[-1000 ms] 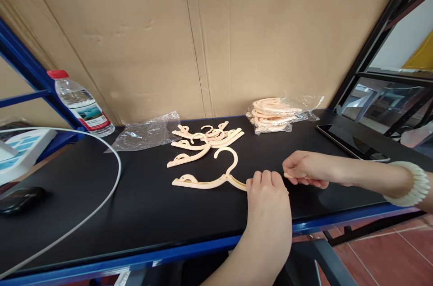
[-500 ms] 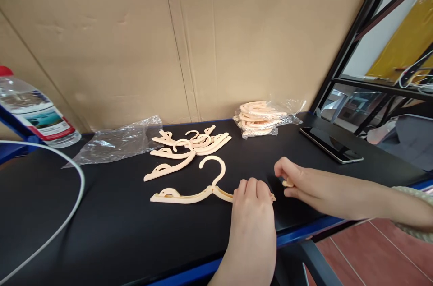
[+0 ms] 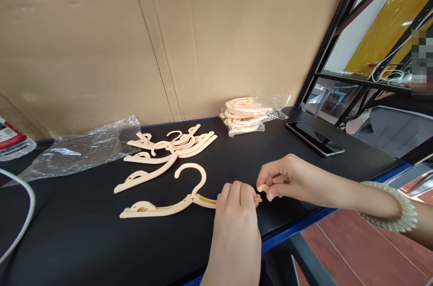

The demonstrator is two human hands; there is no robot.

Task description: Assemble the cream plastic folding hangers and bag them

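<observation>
A cream plastic hanger (image 3: 169, 202) lies flat on the black table (image 3: 84, 241), hook pointing away from me. My left hand (image 3: 237, 207) rests with curled fingers over the hanger's right arm, pressing it down. My right hand (image 3: 282, 180), with a pale beaded bracelet at the wrist, pinches a small cream piece at the hanger's right tip, touching my left fingertips. Behind the hanger, several loose hanger halves (image 3: 169, 146) lie in a pile.
A clear bag of hanger parts (image 3: 245, 117) sits at the back by the cardboard wall. An empty plastic bag (image 3: 77, 148) lies at the left, near a water bottle (image 3: 13, 141) and a white cable (image 3: 20, 223). A tablet (image 3: 314, 138) rests at the right.
The view has swung to the right, shifting everything leftward in frame. My right hand has closed in on the hanger's right tip, now pinching the small piece against my left fingertips.
</observation>
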